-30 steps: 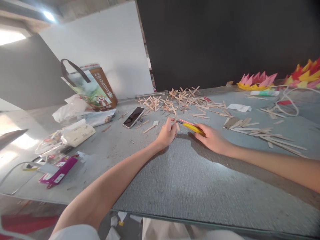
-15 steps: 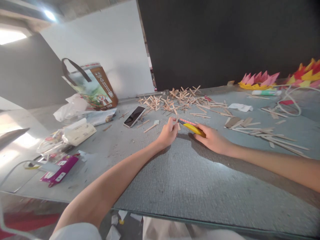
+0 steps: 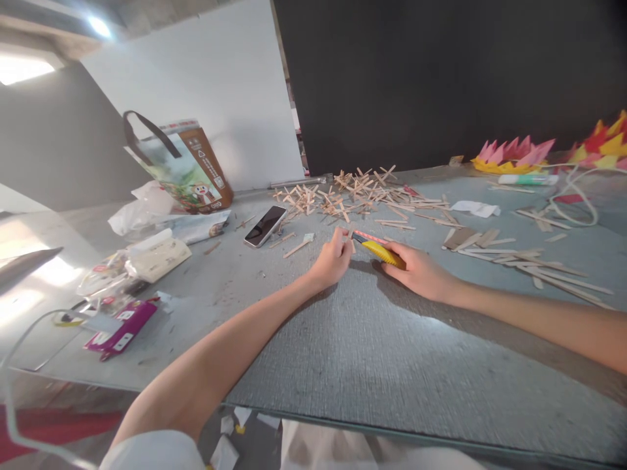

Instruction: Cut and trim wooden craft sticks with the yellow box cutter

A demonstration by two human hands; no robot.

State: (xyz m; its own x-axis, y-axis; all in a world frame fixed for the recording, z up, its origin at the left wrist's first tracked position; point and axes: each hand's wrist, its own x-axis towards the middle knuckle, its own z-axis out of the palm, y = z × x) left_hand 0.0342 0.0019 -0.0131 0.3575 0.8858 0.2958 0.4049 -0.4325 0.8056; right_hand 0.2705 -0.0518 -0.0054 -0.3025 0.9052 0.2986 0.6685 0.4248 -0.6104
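My right hand is closed around a yellow box cutter, whose dark front end points left toward my left hand. My left hand is pinched on a small piece of wooden stick, partly hidden by the fingers. The cutter's tip is close to that piece; whether they touch I cannot tell. Just behind the cutter, a red strip with pale marks runs between the two hands. Beyond them lies a heap of wooden sticks.
A phone and a handled bag stand to the left, near a purple packet. More loose sticks, a glue-like tube and pink-yellow paper petals lie right. The table's front edge runs below.
The view has shifted slightly, moving the scene a little to the right. Both hands keep nearly the same pose, with the cutter still at the stick piece.
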